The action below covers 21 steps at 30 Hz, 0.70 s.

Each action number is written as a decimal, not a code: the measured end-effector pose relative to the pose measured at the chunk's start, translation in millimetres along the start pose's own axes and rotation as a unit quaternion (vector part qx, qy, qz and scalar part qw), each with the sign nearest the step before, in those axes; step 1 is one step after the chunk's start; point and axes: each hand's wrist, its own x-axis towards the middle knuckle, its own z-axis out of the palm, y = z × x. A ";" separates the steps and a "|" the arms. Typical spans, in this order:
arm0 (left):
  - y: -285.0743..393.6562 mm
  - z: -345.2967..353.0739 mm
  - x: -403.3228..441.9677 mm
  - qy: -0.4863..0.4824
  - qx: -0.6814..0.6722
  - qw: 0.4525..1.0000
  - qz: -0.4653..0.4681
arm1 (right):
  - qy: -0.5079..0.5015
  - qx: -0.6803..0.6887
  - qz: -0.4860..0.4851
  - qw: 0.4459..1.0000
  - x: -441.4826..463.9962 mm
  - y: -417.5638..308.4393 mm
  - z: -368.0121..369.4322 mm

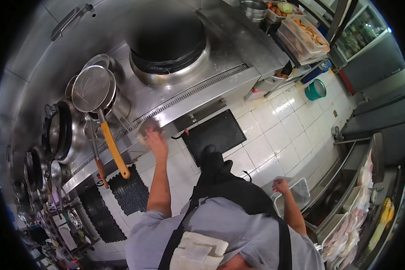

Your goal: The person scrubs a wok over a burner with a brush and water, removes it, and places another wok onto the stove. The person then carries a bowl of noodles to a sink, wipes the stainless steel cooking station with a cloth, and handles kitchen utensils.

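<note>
My left hand (155,143) is stretched out to the front edge of the steel stove, its fingers closed around a small, rounded, greyish-brown object (144,129) that is too blurred to name. On my other side, low down, my right hand (281,185) grips the rim of a clear plastic container (300,191). Just left of my left hand, a large strainer (93,88) with a yellow handle rests across a metal pot (121,105), its handle jutting past the stove edge.
A big black wok (166,45) sits in the stove (220,76). Black mats (213,137) lie on the white tiled floor. Food tubs (303,38) stand at the far right, with a teal bucket (316,90) below. Behind my right arm is a counter with trays (346,198).
</note>
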 end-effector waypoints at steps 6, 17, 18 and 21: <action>146.3 98.4 55.3 -0.134 -0.046 0.979 0.144 | -0.036 -0.068 0.089 0.993 -12.5 -13.0 50.5; 345.0 251.4 154.8 -0.290 -0.136 0.894 0.314 | 0.057 0.069 0.009 0.996 61.0 -139.4 28.1; 359.7 262.5 162.0 -0.289 -0.156 0.887 0.324 | 0.056 0.097 0.010 0.994 69.3 -150.0 21.6; 392.1 287.7 179.7 -0.342 -0.162 0.861 0.341 | 0.041 -0.027 -0.070 0.996 126.6 -181.3 6.0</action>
